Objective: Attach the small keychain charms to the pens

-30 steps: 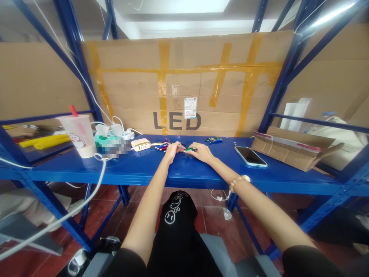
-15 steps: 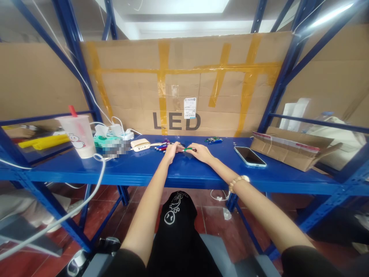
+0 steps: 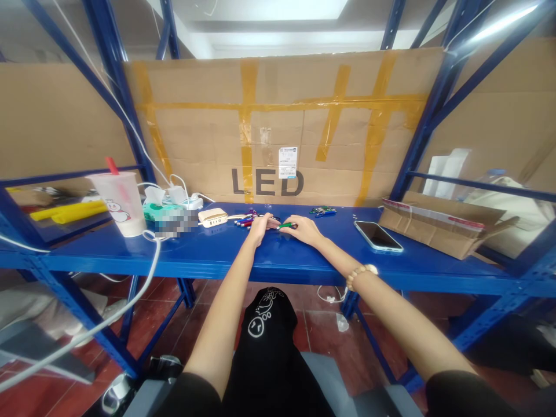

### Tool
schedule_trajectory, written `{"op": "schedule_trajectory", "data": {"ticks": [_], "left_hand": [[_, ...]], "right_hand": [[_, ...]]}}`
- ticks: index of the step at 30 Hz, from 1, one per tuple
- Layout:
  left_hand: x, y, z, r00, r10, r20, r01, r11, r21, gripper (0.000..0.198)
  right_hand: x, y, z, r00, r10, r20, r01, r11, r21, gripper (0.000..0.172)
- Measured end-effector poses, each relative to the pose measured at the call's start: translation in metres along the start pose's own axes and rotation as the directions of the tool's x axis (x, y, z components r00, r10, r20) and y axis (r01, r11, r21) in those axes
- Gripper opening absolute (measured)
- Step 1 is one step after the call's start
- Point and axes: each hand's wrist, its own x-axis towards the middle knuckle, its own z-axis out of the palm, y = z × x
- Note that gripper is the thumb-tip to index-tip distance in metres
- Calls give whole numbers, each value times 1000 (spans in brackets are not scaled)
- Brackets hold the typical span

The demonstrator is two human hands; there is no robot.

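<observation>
Over the middle of the blue shelf [image 3: 208, 252], my right hand [image 3: 305, 230] is closed on a small green pen-like piece [image 3: 286, 225], which points left. My left hand [image 3: 260, 227] is just beside it, fingers stretched toward the green piece's tip; whether they touch it is too small to tell. A dark slim item shows by the left fingertips, partly hidden. Left of that hand lies a pile of small blue, red and purple slim pieces [image 3: 244, 221]. A smaller group of green and blue pieces [image 3: 325, 212] rests behind my right hand.
A phone [image 3: 377, 236] and an open cardboard box [image 3: 438, 226] are on the right. Leftward stand a cup with a red straw [image 3: 119, 205], a beige plug block [image 3: 212, 218] and a white cable [image 3: 147, 278]. A large cardboard panel [image 3: 208, 139] closes off the back.
The green piece shows a little more in my right hand. Both hands stay almost in place, and the view has shifted very slightly.
</observation>
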Motion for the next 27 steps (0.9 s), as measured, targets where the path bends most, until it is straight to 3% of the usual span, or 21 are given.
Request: {"op": "schedule_trajectory", "data": {"ticks": [11, 27], "left_hand": [[-1, 1, 0, 1000, 2, 10, -2, 1000, -28, 40], [-4, 4, 0, 1000, -5, 10, 5, 1000, 17, 44]], "right_hand": [[0, -1, -1, 1000, 28, -4, -28, 999, -42, 26], [1, 1, -1, 998, 5, 55, -7, 999, 32, 20]]}}
